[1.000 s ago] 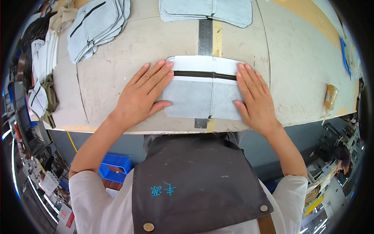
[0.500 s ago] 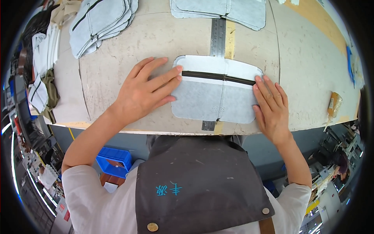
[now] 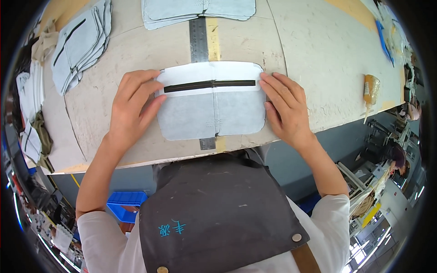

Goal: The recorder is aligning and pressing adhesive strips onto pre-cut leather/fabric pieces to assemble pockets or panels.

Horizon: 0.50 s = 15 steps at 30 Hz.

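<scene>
A pale grey fabric panel (image 3: 211,109) is lying flat near the front edge of the table (image 3: 318,59), covering the middle of a steel ruler (image 3: 199,41). The panel is rounded at its corners, with a white band across the top carrying a dark zipper strip (image 3: 209,85), and a stitched seam is running down its centre. The left hand (image 3: 132,107) is pressing open and flat on the panel's left edge; the right hand (image 3: 286,107) is resting open, fingers spread, against the right edge. Neither grip is closing on anything.
</scene>
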{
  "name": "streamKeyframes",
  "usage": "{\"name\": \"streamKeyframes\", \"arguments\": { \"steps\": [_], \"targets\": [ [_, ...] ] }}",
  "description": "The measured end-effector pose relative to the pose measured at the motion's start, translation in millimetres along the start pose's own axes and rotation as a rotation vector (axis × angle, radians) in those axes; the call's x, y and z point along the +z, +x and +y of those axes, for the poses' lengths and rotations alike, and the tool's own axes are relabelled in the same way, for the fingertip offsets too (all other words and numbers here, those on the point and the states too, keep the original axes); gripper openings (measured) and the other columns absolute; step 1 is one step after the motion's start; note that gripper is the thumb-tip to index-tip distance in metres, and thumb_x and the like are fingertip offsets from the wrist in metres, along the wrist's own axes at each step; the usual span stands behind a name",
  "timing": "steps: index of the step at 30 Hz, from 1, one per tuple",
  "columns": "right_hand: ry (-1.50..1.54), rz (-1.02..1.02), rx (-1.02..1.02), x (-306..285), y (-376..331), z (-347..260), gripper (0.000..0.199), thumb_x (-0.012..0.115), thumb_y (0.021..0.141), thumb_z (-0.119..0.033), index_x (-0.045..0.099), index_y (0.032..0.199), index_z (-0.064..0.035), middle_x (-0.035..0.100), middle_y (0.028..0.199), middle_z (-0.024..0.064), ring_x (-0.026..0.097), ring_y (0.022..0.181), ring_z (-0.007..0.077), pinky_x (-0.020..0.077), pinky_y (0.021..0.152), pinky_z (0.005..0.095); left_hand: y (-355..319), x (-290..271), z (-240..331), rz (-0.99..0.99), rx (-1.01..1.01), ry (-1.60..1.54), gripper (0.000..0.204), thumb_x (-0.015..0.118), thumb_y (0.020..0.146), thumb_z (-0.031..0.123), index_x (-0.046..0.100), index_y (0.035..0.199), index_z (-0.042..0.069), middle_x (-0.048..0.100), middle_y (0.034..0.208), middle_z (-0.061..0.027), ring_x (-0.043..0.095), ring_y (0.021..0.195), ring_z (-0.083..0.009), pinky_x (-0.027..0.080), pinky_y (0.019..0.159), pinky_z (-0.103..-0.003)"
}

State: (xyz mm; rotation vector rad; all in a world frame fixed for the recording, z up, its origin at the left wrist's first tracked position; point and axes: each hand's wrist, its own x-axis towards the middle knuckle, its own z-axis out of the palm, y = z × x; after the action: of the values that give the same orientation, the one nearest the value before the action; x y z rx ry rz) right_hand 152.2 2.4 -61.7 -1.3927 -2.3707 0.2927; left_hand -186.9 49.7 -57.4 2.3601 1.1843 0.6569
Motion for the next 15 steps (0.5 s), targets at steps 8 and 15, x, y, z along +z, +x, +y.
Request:
{"name": "streamKeyframes", "arguments": {
  "steps": [8, 15],
  "targets": [
    [-0.119, -0.028, 0.013, -5, 7, -7, 0.047, 0.065, 0.076, 0.003, 0.062, 0.122, -0.0052, 0.053, 0.136, 0.0096, 0.048, 0.126, 0.0333, 0.0419, 0.097, 0.0424, 41, -7, 18, -0.101, -0.311, -0.096, 0.035, 0.073, 0.076, -0.004, 0.062, 0.108, -0.001, 0.06, 0.104, -0.0144, 0.059, 0.089, -0.0309, 0.05, 0.079, -0.036],
    [0.187, 0.055, 0.125, 4, 27, -41, 0.046, 0.073, 0.074, -0.002, 0.06, 0.119, 0.0001, 0.052, 0.123, 0.0189, 0.052, 0.113, 0.037, 0.0461, 0.093, 0.0423, 42, -15, 9, -0.359, -0.448, -0.083, 0.021, 0.075, 0.078, 0.003, 0.059, 0.09, 0.0, 0.053, 0.079, -0.0025, 0.048, 0.07, -0.0146, 0.044, 0.066, -0.027]
  ]
}}
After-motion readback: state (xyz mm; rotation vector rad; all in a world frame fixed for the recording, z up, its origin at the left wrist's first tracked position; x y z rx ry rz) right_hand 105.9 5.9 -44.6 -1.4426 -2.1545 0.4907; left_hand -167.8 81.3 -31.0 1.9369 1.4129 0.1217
